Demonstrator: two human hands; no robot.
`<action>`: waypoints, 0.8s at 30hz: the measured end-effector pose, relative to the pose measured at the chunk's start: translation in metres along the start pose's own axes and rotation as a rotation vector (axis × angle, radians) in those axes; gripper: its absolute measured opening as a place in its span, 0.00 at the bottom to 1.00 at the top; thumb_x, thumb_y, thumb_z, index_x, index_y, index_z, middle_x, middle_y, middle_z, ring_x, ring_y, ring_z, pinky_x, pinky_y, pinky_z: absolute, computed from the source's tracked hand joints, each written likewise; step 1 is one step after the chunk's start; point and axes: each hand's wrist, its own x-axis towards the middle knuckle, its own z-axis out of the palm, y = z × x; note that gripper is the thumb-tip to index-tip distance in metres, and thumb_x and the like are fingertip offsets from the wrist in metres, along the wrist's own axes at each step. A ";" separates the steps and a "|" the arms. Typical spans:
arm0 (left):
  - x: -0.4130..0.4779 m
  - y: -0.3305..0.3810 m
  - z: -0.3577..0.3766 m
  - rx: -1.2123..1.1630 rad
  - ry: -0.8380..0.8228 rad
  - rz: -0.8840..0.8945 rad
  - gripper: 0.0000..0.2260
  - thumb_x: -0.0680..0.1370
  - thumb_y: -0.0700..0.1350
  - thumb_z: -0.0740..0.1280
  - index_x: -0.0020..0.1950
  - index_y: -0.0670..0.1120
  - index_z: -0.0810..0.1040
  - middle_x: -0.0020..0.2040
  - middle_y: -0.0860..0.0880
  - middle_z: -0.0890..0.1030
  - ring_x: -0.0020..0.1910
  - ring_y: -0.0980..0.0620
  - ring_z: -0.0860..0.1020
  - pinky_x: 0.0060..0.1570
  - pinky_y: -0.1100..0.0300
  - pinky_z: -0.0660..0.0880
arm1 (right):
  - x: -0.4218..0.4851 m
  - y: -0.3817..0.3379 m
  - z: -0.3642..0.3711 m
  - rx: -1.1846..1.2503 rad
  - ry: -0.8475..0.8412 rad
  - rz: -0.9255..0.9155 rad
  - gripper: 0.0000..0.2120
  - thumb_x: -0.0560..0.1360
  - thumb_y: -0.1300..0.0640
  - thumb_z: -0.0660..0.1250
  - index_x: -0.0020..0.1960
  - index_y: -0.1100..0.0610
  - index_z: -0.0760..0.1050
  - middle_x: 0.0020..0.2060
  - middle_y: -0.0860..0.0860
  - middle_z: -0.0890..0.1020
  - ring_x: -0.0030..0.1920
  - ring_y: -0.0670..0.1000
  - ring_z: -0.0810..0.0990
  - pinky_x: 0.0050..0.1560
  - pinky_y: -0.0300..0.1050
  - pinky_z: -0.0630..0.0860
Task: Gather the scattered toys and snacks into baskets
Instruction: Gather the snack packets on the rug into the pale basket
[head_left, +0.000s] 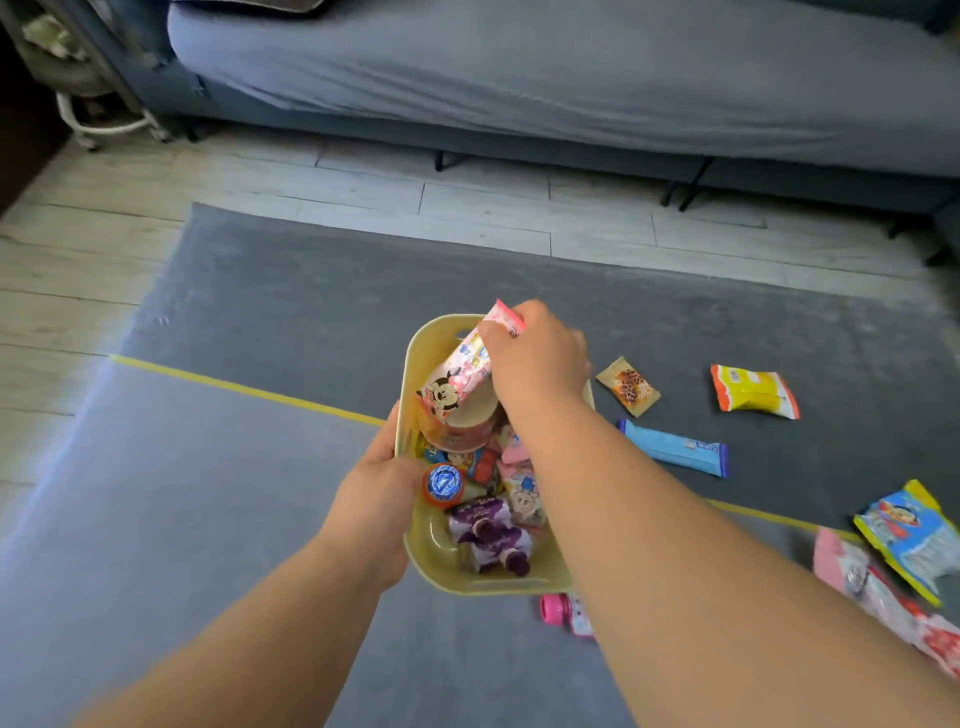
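Basket (488, 584) gripped at rim by left hand (382, 493), right hand (540, 358) grip clenched round pink pack (460, 382)

Home living rm. Grey sofa (519, 78) on thin legs at the far side, pale plank floor (363, 182) w/ grey rug (311, 291) in front. Snack packs (753, 391) strewn on it.

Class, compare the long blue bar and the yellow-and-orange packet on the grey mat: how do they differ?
The blue bar is long and slim; the yellow-and-orange packet is shorter and puffier. The bar lies closer to the yellow basket; the packet lies farther right. Both rest on the grey mat, outside the basket.
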 end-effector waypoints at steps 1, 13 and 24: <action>0.001 0.001 -0.001 -0.019 0.010 -0.005 0.32 0.69 0.23 0.53 0.59 0.53 0.80 0.48 0.41 0.86 0.44 0.40 0.85 0.39 0.46 0.82 | -0.005 -0.004 -0.004 0.122 -0.003 -0.063 0.11 0.79 0.46 0.59 0.54 0.53 0.73 0.47 0.51 0.79 0.51 0.56 0.74 0.46 0.47 0.68; 0.008 0.009 -0.006 -0.043 0.009 0.008 0.32 0.70 0.23 0.50 0.59 0.52 0.80 0.49 0.42 0.86 0.43 0.40 0.85 0.41 0.41 0.82 | -0.032 0.031 0.010 -0.333 -0.611 -0.242 0.26 0.74 0.50 0.68 0.70 0.49 0.65 0.64 0.55 0.73 0.61 0.58 0.74 0.59 0.52 0.73; 0.018 -0.001 0.010 -0.002 0.011 -0.009 0.35 0.69 0.24 0.48 0.63 0.50 0.79 0.49 0.42 0.86 0.43 0.41 0.85 0.36 0.47 0.82 | -0.051 0.058 -0.001 -0.346 -0.280 -0.083 0.35 0.67 0.31 0.65 0.61 0.55 0.64 0.55 0.54 0.78 0.56 0.58 0.77 0.43 0.46 0.66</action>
